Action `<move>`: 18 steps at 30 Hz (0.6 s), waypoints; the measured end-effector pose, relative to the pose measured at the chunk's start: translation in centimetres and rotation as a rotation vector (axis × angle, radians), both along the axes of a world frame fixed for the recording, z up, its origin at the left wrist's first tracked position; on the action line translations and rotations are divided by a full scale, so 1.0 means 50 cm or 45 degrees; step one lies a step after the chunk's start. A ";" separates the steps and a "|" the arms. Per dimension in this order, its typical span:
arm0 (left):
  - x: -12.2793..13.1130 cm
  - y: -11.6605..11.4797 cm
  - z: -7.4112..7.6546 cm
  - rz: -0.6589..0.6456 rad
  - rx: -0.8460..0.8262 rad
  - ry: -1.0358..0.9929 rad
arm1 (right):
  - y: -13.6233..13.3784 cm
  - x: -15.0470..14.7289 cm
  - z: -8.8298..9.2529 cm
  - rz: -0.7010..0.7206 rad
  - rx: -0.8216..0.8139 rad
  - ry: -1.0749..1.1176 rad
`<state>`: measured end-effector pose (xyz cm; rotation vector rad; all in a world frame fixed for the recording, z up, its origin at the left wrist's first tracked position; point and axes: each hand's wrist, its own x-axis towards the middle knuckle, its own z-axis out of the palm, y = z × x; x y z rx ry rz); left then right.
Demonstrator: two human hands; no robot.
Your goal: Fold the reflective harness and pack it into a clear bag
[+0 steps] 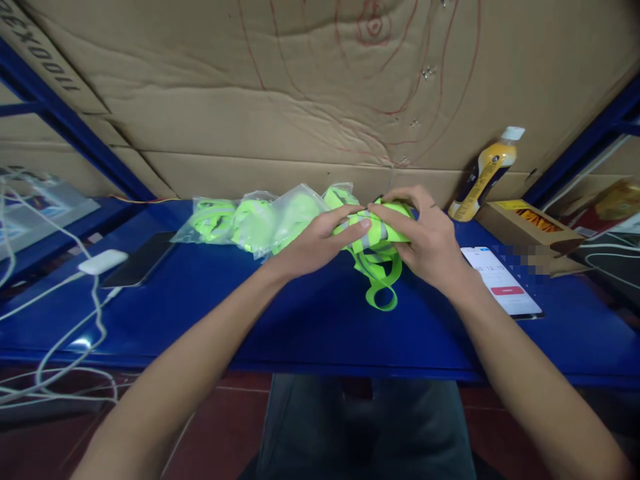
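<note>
Both hands grip a bundled neon-yellow reflective strap [377, 257] with grey bands, held above the blue shelf. My left hand [323, 237] has its thumb pressed on the bundle's left side. My right hand [425, 233] wraps over its right side, fingertips meeting at the top. A loose loop of the strap hangs down beneath the hands. Just left and behind lie several clear plastic bags [257, 217] holding similar neon-yellow straps, partly hidden by my left hand.
A blue shelf [310, 333] backs onto cardboard [200, 120]. At right are a lit phone [500, 283], a yellow-labelled bottle [485, 177] and an open carton [530, 227]. To the left lie a dark phone [143, 260], a white adapter [103, 262] and tangled white cables [97, 313].
</note>
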<state>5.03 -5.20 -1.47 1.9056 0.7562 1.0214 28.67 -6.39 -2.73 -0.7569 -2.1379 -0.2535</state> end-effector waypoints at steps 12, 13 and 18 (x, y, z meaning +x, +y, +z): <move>-0.029 0.022 0.005 -0.091 -0.145 -0.128 | -0.017 -0.028 0.015 0.197 -0.275 -0.128; -0.028 0.022 0.002 -0.065 -0.068 -0.084 | -0.016 -0.025 0.015 0.178 -0.300 -0.131; -0.024 0.017 -0.007 0.145 0.180 0.080 | -0.001 -0.020 0.004 0.048 -0.321 -0.100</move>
